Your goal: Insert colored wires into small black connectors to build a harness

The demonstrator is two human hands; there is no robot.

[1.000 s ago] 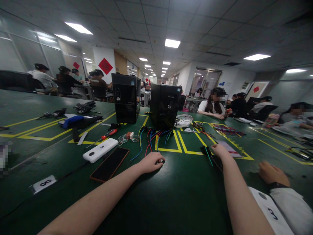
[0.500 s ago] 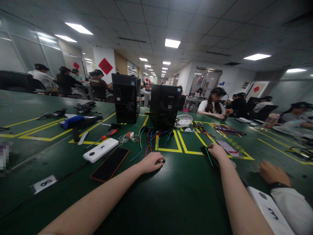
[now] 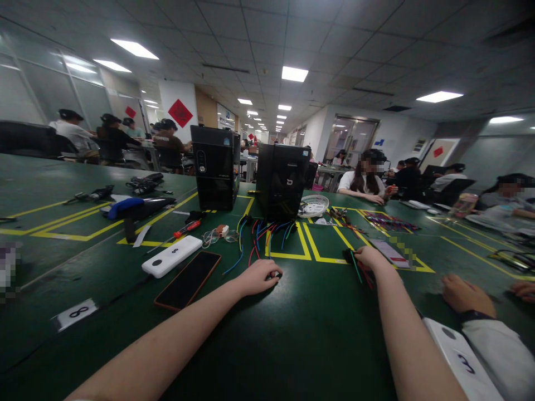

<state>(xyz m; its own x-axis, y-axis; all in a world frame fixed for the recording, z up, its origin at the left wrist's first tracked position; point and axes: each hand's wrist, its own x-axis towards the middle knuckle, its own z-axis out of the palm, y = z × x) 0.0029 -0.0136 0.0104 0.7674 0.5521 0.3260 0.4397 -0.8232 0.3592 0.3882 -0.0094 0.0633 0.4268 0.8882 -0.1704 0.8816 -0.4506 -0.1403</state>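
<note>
My left hand rests on the green table with its fingers curled onto a small dark thing I cannot make out. Just beyond it lie several loose coloured wires in red, blue and green. My right hand reaches out at the right, closed around a thin bundle of wires with a green and a red strand showing under it. A black computer case stands behind the wires.
A second black computer case stands to the left. A phone and a white power bank lie at my left. A red screwdriver, a white basket, a neighbour's hand and seated people surround the table.
My right hand has moved slightly farther forward and left along the table with the wire bundle. My left hand has stayed put. Another hand has appeared at the far right edge.
</note>
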